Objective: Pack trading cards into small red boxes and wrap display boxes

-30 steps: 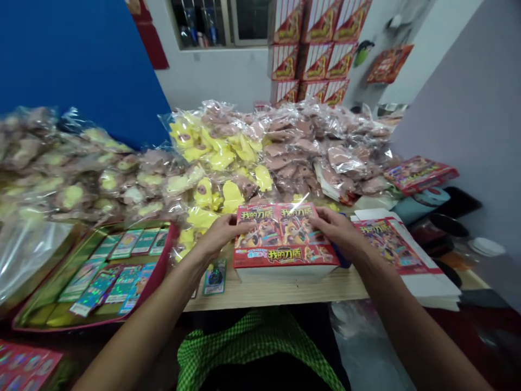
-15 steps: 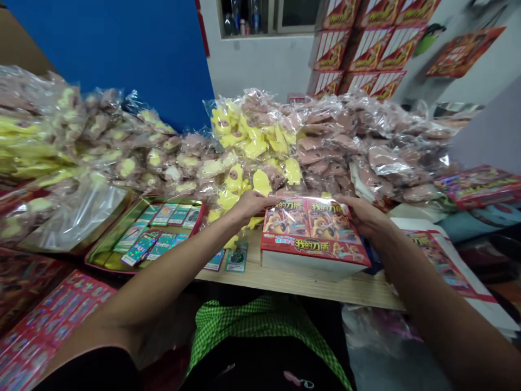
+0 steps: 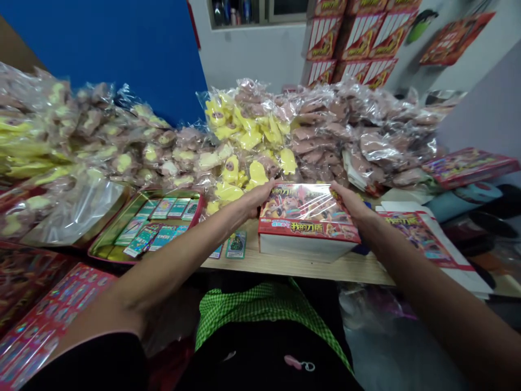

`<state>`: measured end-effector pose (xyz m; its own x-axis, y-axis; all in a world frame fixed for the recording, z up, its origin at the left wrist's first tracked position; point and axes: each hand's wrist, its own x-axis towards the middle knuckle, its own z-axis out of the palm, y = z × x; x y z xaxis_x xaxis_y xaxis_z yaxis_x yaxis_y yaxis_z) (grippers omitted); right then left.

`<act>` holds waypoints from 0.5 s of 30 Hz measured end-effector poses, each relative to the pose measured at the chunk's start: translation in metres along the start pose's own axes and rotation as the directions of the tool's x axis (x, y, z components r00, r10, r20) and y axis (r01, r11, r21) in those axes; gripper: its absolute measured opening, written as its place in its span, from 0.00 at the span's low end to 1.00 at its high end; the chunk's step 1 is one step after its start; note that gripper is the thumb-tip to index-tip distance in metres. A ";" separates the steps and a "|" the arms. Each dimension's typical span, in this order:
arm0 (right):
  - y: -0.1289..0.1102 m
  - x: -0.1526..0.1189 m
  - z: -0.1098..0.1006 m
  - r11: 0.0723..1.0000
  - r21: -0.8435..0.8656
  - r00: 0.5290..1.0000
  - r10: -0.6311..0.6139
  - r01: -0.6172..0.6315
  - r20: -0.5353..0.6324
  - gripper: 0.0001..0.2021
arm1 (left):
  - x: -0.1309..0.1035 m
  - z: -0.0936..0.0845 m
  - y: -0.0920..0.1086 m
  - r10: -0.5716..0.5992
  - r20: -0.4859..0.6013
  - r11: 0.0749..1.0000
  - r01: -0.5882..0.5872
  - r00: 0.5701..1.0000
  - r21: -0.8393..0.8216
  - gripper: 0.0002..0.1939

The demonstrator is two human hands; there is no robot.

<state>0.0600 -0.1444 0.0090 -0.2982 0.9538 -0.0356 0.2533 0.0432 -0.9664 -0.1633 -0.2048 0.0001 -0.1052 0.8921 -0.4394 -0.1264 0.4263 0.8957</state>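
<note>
Tray (image 3: 115,253) left of box (image 3: 309,213)

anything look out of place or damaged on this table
A little. Loose cards lie on the tabletop, outside the tray that holds similar ones. At right, a red package sits askew over a light-blue item. The handled box shows no obvious damage.

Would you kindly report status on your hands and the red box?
Left hand, right hand at opposite sides of red box. Printed top facing up. Green card nearby, left.
</note>
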 end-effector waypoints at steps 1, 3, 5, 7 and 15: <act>-0.005 -0.007 0.000 1.000 0.017 1.000 0.008 -0.008 -0.002 0.20 | -0.008 0.003 0.001 -0.016 -0.011 1.000 0.016 1.000 -0.025 0.29; -0.009 -0.026 -0.004 0.994 0.086 0.998 0.062 -0.062 0.005 0.23 | -0.029 0.006 0.000 0.112 -0.055 0.994 -0.112 0.992 -0.007 0.29; -0.004 -0.047 -0.011 0.993 0.119 0.999 0.023 -0.019 -0.032 0.25 | -0.053 0.006 -0.007 0.375 -0.118 0.926 -0.366 0.920 0.090 0.28; 0.012 -0.069 -0.020 0.986 0.074 0.984 -0.144 0.152 -0.101 0.28 | -0.073 0.003 -0.022 0.614 -0.125 0.788 -0.593 0.780 0.168 0.30; 0.062 -0.127 -0.024 0.951 -0.085 0.954 -0.296 0.299 0.041 0.21 | -0.096 -0.013 -0.086 0.624 -0.024 0.771 -0.610 0.781 0.181 0.38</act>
<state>0.1354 -0.2555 -0.0407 -0.3972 0.8852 0.2420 0.2299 0.3513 -0.9076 -0.1553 -0.3292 -0.0354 -0.1843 0.9594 0.2137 0.1453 -0.1885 0.9713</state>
